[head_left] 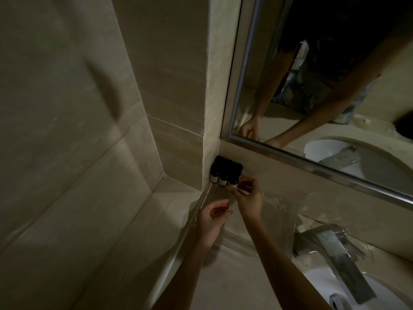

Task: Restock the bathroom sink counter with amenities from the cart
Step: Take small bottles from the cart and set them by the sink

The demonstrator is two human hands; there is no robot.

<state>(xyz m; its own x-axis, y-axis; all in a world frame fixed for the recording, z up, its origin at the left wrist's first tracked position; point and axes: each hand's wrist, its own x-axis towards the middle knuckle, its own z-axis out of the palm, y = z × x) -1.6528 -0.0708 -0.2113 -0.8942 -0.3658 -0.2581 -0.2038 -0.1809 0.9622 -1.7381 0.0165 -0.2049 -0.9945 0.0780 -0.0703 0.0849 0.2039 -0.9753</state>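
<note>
Dimly, right hand (248, 199) fingers (243, 184) pinching rightmost bottle (233, 181), left hand (211, 218) loosely curled

1 wide-angle head view looks steeply down from close above the counter (234, 276), mirror (335, 63) upper right, faucet (335, 249) lower right.

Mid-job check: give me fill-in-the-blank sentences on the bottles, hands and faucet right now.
The small dark pale-labelled bottles stand in the counter corner below the framed ____. The right hand pinches the ____ front bottle. The left hand holds ____. The chrome faucet stands over the white ____.
Missing: mirror, rightmost, nothing, basin.
</note>
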